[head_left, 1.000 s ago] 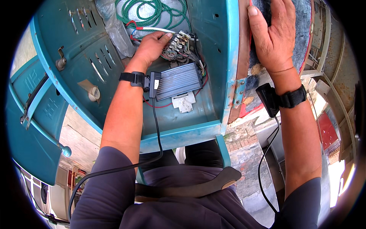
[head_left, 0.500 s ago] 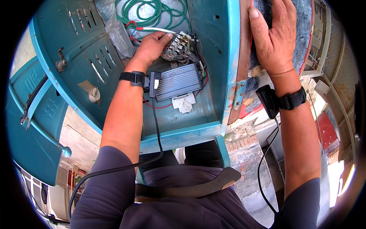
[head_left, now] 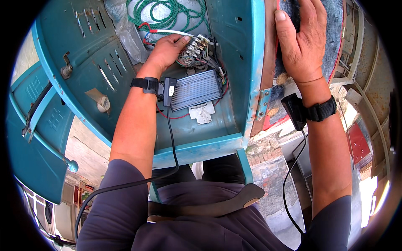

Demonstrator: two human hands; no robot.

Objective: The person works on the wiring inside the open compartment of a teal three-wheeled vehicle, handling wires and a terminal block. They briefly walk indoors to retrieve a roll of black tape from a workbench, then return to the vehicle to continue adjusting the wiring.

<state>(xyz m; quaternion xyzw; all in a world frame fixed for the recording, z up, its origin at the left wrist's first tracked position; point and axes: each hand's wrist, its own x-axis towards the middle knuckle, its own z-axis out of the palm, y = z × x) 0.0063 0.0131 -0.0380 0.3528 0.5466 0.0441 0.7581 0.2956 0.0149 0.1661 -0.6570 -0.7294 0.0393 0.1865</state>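
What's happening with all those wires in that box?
A person's left hand is at a bundle of wires inside a teal metal box; whether it pinches one is hard to tell. The right hand rests on a dark, red-edged panel. A ribbed unit lies nearer, and green rope is coiled farther back.

Tangled wire bundle (head_left: 187, 61) with pale connectors (head_left: 196, 50) in teal box (head_left: 199, 149)
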